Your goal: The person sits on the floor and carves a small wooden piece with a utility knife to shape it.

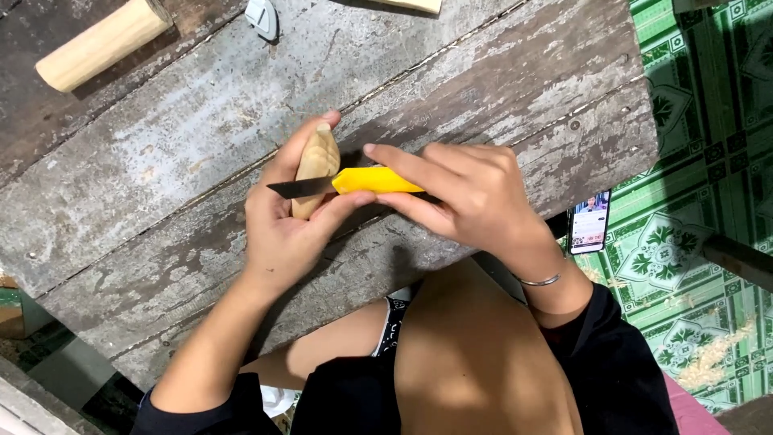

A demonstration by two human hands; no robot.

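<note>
My left hand (278,229) is wrapped around a carved wood piece (316,165), holding it upright over the surface (185,137). My right hand (467,193) grips a yellow knife (354,182), its dark blade lying across the wood, just above my left thumb. A phone (589,221) lies beyond my right wrist.
</note>
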